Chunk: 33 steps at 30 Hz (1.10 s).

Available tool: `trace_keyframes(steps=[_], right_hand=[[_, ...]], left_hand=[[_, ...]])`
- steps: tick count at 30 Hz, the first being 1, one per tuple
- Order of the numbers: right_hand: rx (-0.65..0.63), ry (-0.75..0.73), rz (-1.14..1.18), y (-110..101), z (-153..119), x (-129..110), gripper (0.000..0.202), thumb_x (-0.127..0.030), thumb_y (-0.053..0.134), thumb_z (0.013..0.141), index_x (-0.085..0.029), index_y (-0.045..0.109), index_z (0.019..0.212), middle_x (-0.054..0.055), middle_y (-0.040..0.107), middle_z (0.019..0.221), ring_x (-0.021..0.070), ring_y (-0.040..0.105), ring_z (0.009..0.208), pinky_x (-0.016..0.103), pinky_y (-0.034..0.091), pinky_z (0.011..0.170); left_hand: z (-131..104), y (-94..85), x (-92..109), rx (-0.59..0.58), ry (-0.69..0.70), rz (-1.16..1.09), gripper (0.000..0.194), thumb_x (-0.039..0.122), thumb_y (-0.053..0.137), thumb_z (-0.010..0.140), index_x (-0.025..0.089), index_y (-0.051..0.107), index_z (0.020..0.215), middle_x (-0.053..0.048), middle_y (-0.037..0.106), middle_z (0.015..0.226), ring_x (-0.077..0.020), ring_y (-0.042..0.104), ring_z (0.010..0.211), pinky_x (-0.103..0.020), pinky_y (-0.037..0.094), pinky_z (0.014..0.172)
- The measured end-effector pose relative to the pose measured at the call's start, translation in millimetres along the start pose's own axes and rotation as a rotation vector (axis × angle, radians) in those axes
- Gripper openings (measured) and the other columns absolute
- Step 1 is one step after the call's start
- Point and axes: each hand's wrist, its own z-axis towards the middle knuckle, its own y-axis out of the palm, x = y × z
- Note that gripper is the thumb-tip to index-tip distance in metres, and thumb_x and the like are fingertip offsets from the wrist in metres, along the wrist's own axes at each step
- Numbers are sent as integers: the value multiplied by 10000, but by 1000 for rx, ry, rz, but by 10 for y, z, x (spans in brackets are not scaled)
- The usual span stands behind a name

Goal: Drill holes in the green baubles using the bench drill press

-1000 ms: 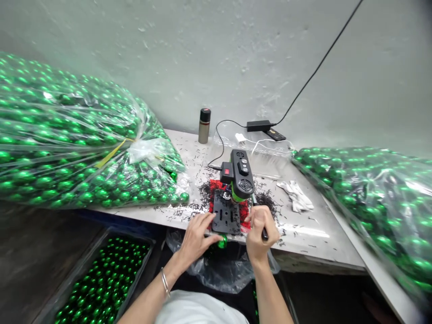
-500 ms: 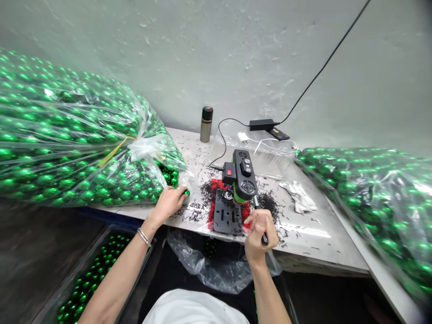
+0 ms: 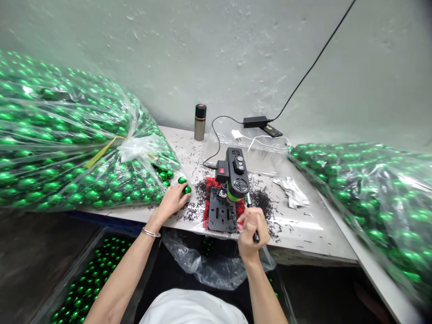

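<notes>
My left hand [image 3: 173, 200] has its fingertips closed on a shiny green ball [image 3: 186, 189] at the mouth of the big left bag [image 3: 67, 153]. Other loose green balls lie just behind the fingers. My right hand [image 3: 253, 228] is wrapped round the lever handle [image 3: 256, 236] of a small black and green bench drill press [image 3: 237, 173]. Its slotted black base plate [image 3: 221, 213] sits on a red mat [image 3: 206, 207], amid black shavings.
A bottle [image 3: 200, 122], a power adapter [image 3: 255, 122] and white gloves [image 3: 292, 192] are on the table. Another bag of green balls [image 3: 367, 193] lies at right. Below the table edge are a clear plastic bag [image 3: 216, 268] and a container of green balls [image 3: 91, 274].
The view has shifted slightly. Several green balls have come out at the left bag's mouth, and my left hand is now on one of them. My right hand keeps its hold on the handle.
</notes>
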Motion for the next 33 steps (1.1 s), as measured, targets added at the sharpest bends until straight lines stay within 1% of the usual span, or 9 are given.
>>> trace_keyframes(steps=[3, 7, 9, 12, 16, 20, 23, 29, 33], right_hand=[[9, 6, -20, 3, -14, 11, 322, -156, 427, 963, -207, 458, 647, -5, 513, 661, 125, 509, 602, 298, 375, 563], [-1, 2, -13, 5, -26, 17, 312, -149, 432, 960, -207, 481, 658, -4, 522, 656, 130, 511, 607, 301, 377, 563], [2, 5, -6, 5, -28, 17, 312, -147, 429, 960, -209, 479, 658, -4, 523, 658, 131, 514, 609, 302, 377, 566], [1, 3, -3, -1, -22, 11, 336, -154, 425, 960, -214, 450, 631, -3, 522, 654, 136, 518, 611, 306, 381, 570], [-22, -9, -27, -13, 3, -16, 331, -147, 419, 959, -214, 466, 638, -2, 526, 653, 137, 515, 614, 305, 383, 575], [-39, -8, -40, -20, 18, -46, 339, -145, 412, 962, -216, 456, 633, 1, 523, 656, 134, 511, 616, 302, 382, 575], [-41, 5, -45, -22, 14, -57, 331, -158, 409, 965, -217, 466, 644, 3, 524, 661, 136, 510, 611, 304, 383, 568], [-47, 3, -57, -26, 11, -52, 329, -163, 406, 965, -216, 460, 644, 0, 522, 654, 137, 507, 610, 304, 383, 568], [-49, -11, -60, -26, 11, -45, 319, -160, 403, 964, -217, 454, 654, 0, 521, 655, 137, 509, 613, 303, 383, 571]], left_hand=[[-47, -30, 32, 67, -108, -356, 399, 385, 608, 853, 165, 636, 1185, -113, 709, 1109, -266, 669, 1002, -414, 511, 923], [-121, -16, 235, 99, -306, -1000, 515, 480, 695, 783, 152, 632, 1175, -75, 702, 1033, -194, 682, 881, -345, 567, 832], [-170, 62, 383, 59, -404, -1229, 527, 465, 752, 739, 152, 649, 1151, -64, 700, 1004, -151, 677, 791, -313, 577, 790], [-237, 259, 613, -1, -530, -1415, 467, 429, 806, 695, 148, 677, 1045, -53, 703, 911, -122, 667, 709, -251, 567, 678], [-284, 527, 858, -63, -584, -1415, 496, 439, 827, 689, 129, 658, 1037, 6, 655, 679, -78, 590, 538, -179, 460, 490], [-288, 667, 983, -96, -502, -1307, 568, 454, 811, 701, 107, 617, 1108, 36, 627, 602, -78, 563, 485, -183, 442, 469], [-274, 722, 1008, -100, -442, -1232, 544, 455, 794, 703, 127, 600, 1091, 18, 659, 667, -87, 585, 482, -190, 442, 448], [-233, 788, 1002, -109, -413, -1174, 510, 451, 771, 696, 152, 589, 1066, -73, 730, 960, -66, 595, 447, -183, 429, 398], [-256, 752, 1004, -186, -342, -1004, 479, 377, 722, 762, 137, 618, 1163, 10, 691, 621, -112, 581, 394, -206, 454, 420]])
